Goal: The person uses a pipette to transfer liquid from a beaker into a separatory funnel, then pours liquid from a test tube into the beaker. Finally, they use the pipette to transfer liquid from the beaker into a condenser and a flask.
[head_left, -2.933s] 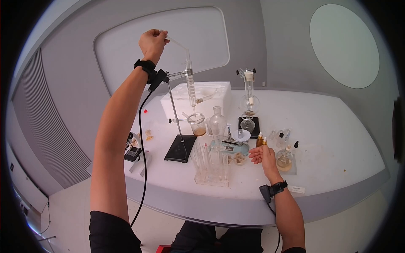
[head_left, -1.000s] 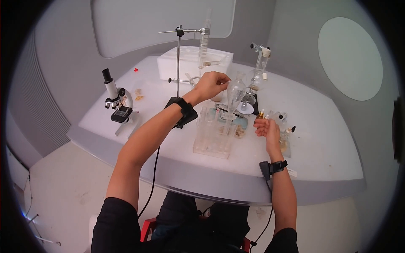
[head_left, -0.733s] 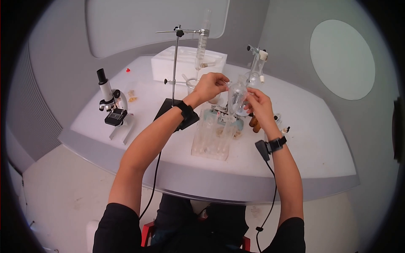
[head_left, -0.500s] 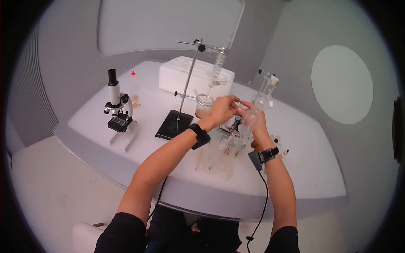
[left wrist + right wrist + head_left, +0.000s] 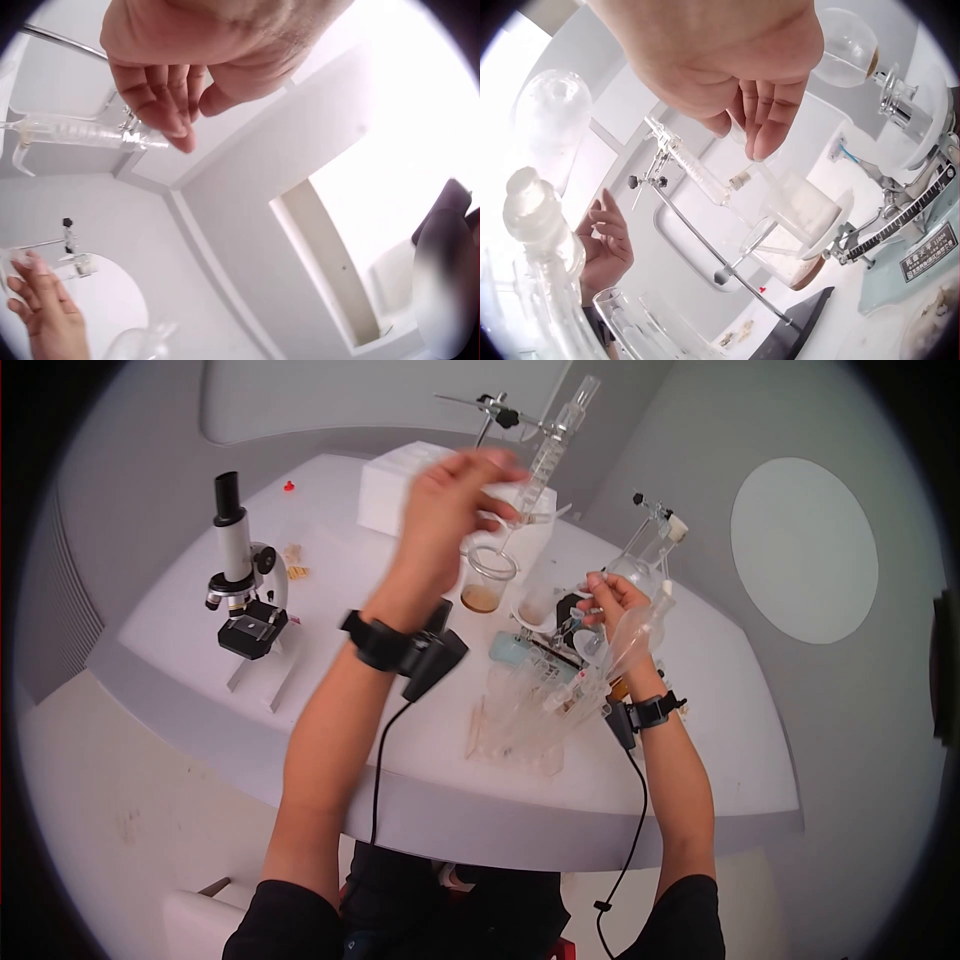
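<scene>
My left hand [image 5: 455, 510], blurred, hangs in the air in front of the clamped coiled condenser [image 5: 548, 460], fingers loosely bent around nothing. A glass beaker [image 5: 482, 598] of brown liquid stands below the condenser. My right hand [image 5: 615, 605] is raised over the light-blue balance [image 5: 510, 648], thumb and fingertips pinching a small clear piece like a thin tube [image 5: 737, 133]; most of it is hidden by the fingers. A pear-shaped glass vessel [image 5: 640, 632] overlaps my right wrist in the head view, above the clear test-tube rack [image 5: 530, 730].
A microscope [image 5: 240, 570] stands at the left, with a white foam box [image 5: 390, 490] behind. Further right is a clamped flask [image 5: 632, 572] on a stand. A red stopper [image 5: 289, 486] lies at the back. Cables hang from both wrists.
My left hand came down from above the condenser with a thin clear tube. Both hands met by the pear-shaped vessel, then the left moved up and left, without the tube. The head view shifted.
</scene>
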Demonstrator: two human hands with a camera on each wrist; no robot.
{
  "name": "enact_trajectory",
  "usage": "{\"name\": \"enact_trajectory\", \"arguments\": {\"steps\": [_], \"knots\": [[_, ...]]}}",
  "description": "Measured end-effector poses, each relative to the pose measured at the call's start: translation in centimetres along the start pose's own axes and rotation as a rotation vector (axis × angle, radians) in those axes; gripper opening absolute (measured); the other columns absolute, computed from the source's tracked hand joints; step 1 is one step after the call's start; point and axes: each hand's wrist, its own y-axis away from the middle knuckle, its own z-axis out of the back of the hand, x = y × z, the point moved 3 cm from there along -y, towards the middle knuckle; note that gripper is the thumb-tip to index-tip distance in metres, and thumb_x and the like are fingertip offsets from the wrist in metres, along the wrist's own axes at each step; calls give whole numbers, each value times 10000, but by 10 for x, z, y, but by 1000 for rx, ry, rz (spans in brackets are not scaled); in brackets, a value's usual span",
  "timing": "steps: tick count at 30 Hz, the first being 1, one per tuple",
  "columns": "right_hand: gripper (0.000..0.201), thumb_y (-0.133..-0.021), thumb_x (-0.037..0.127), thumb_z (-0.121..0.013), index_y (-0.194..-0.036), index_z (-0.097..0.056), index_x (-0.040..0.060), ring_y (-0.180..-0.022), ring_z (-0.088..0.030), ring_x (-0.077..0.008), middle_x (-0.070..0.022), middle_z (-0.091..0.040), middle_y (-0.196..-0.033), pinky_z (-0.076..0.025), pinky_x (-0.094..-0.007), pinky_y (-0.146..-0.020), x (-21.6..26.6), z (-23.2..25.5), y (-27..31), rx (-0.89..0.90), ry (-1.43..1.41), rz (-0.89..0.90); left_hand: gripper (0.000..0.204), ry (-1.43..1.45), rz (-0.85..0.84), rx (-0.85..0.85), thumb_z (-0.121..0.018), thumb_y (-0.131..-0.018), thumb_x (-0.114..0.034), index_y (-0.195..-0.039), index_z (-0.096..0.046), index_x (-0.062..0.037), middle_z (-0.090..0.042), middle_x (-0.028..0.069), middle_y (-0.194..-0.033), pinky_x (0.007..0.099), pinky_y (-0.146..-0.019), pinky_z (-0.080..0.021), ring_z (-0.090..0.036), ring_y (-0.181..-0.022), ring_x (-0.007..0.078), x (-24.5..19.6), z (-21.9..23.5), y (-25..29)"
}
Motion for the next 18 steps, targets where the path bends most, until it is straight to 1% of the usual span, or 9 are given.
{"name": "enact_trajectory", "arguments": {"steps": [2,4,6,7,10,14,16,17,18], "knots": [[293,-982,260,-659,-1114,-673,-1,-752,-670,-115,-87,-722,-981,-541,-211,-595,0,-3,-2,20,-23,9,320,179,-111,-93,-651,-946,-251,-1168,-644,-20,-720,75,-988,221,-626,-467,-590,-664,98,-15,24,-10],[296,-983,263,-657,-1108,-674,-4,-769,-679,-118,-87,-722,-974,-546,-220,-609,1,-4,-1,16,-7,4,318,346,-168,-138,-619,-959,-205,-1207,-612,-6,-720,85,-1017,224,-643,-445,-548,-660,101,-27,45,-16],[297,-982,274,-656,-1096,-678,0,-767,-678,-119,-84,-719,-973,-549,-229,-618,4,-6,2,21,21,18,270,452,-202,-158,-579,-995,-159,-1213,-596,-2,-673,31,-948,219,-565,-391,-492,-645,82,-37,56,-16],[301,-977,285,-663,-1080,-684,3,-768,-677,-119,-83,-717,-973,-550,-234,-622,3,-5,1,23,21,16,240,493,-205,-66,-563,-998,-144,-1186,-596,1,-657,32,-916,224,-560,-381,-470,-632,86,-34,70,-24],[302,-970,291,-670,-1067,-687,5,-771,-675,-119,-83,-715,-974,-548,-235,-629,2,-5,1,25,39,-36,244,543,-190,-59,-560,-993,-134,-1188,-589,11,-645,29,-886,223,-563,-380,-465,-628,92,-28,71,-26],[306,-964,293,-678,-1070,-691,6,-775,-673,-118,-86,-717,-977,-547,-240,-641,3,-6,4,38,63,-49,246,574,-172,-54,-541,-994,-110,-1200,-574,21,-628,30,-871,228,-562,-376,-455,-628,96,-21,74,-32],[309,-962,291,-681,-1079,-693,5,-775,-671,-118,-89,-721,-979,-547,-243,-652,2,-7,3,45,51,-26,243,552,-177,20,-590,-974,-167,-1145,-626,3,-670,31,-880,230,-581,-393,-495,-638,86,-22,76,-34],[309,-962,291,-681,-1079,-693,5,-775,-671,-118,-89,-721,-979,-547,-243,-652,1,-7,3,47,53,-28,243,552,-176,17,-590,-974,-167,-1145,-626,3,-670,31,-880,230,-581,-393,-495,-638,86,-27,67,-30],[308,-962,288,-681,-1082,-694,5,-773,-671,-118,-91,-723,-979,-547,-243,-653,0,-6,2,42,51,-31,190,530,-165,-126,-566,-994,-189,-1082,-626,-32,-634,0,-798,208,-516,-377,-483,-571,69,-33,53,-22]]}}
